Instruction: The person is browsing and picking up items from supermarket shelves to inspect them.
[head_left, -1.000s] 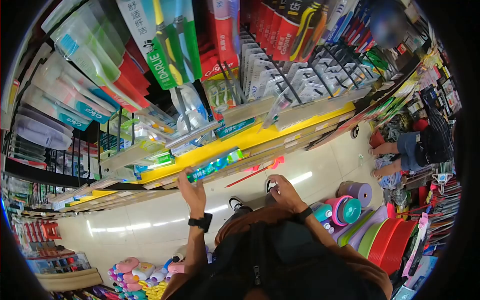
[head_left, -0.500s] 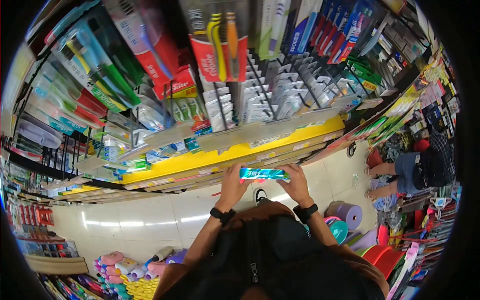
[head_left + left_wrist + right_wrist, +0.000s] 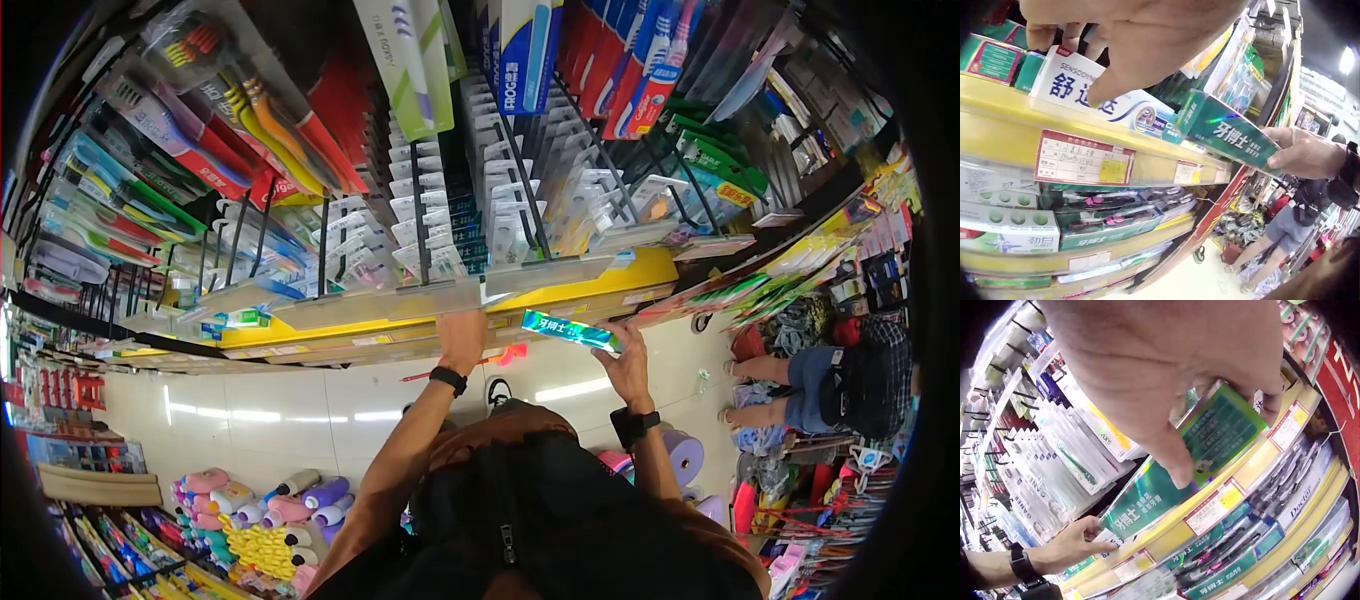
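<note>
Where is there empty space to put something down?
Pale floor is bare between the yellow shelf edge and bottles; mostly so between the right hand, holding a green box, and the person in shorts. It's crowded behind that edge: the left hand grips a white box beside other boxes.

Right hand [image 3: 1172, 369] gripping green box [image 3: 1144, 497], left hand [image 3: 1072, 546] at white box [image 3: 1108, 538], yellow shelf edge [image 3: 1254, 464]

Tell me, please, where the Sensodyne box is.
In the left wrist view, the Sensodyne box is left of centre, gripped by the left hand, above a shelf label.
</note>
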`<state>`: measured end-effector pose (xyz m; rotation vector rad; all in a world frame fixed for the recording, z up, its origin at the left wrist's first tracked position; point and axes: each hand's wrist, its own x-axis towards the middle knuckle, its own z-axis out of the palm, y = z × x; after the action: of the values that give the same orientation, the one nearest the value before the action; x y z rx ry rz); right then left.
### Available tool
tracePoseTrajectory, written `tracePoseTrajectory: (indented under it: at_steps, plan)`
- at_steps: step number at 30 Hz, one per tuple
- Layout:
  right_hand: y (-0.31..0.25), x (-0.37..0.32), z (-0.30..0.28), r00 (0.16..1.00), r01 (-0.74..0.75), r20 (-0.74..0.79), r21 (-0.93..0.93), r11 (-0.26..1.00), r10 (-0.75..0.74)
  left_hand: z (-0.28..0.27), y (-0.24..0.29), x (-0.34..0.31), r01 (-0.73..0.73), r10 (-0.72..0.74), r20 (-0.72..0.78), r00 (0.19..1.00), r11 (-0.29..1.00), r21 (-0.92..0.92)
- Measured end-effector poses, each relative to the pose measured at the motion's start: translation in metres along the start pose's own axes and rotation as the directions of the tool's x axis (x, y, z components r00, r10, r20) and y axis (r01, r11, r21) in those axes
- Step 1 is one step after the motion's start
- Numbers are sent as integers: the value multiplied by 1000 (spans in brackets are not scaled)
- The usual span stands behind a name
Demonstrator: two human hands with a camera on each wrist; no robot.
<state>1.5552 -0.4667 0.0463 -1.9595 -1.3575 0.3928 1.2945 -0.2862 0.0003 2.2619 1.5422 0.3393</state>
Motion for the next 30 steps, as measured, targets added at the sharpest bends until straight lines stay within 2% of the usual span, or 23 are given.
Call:
tracePoseTrajectory:
  at_steps: [3, 5, 9, 11, 12, 14, 15, 17, 18, 19, 21, 22, 24, 28, 30]
  plan:
    - [2, 9, -4, 1000, 17, 25, 64, 998, -18, -10, 5, -3, 7, -7, 67, 998, 1000, 8]
    - [2, 15, -3, 1000, 3, 23, 83, 997, -5, -7, -1, -8, -116, 104, -136, 985, 989, -88]
    - [3, 24, 2, 1000, -8, 10, 125, 992, 7, -16, -23, -33, -47, 22, -209, 978, 992, -114]
    - [8, 31, 10, 1000, -4, 25, 124, 992, 0, -29, -33, -53, -115, 63, -472, 879, 990, -81]
    - [9, 35, 16, 1000, -3, 29, 127, 992, 0, -31, -42, -65, -111, 61, -471, 880, 991, -79]
    - [6, 47, 30, 996, 28, 74, 217, 976, -45, -31, -61, -90, 85, -178, -448, 876, 972, -221]
    - [0, 54, 37, 996, 31, 77, 219, 975, -49, -31, -71, -100, 89, -182, -451, 874, 971, -220]
    - [-14, 69, 51, 972, 213, 79, 108, 971, -222, -32, -90, -118, 159, -311, -404, 860, 917, -367]
    - [-4, 76, 68, 970, 226, 75, 85, 970, -232, -33, -96, -125, 168, -333, -408, 850, 906, -390]
    - [-3, 84, 82, 969, 229, 79, 87, 969, -236, -34, -100, -131, 172, -338, -410, 847, 905, -390]
    - [-3, 95, 105, 932, 361, 50, -39, 932, -359, -37, -107, -140, 173, -364, -431, 826, 890, -422]
    - [-4, 97, 113, 930, 366, 56, -36, 930, -364, -37, -110, -143, 179, -371, -433, 822, 888, -423]
    - [-5, 102, 127, 967, 248, 79, -110, 962, -241, -37, -116, -146, 156, -366, -407, 837, 872, -463]
    - [1, 107, 144, 949, 303, 129, -129, 944, -287, -47, -108, -148, 118, -343, -388, 855, 858, -499]
    - [-10, 99, 150, 928, 366, -12, -166, 916, -373, -50, -106, -144, 81, -289, -398, 871, 882, -465]
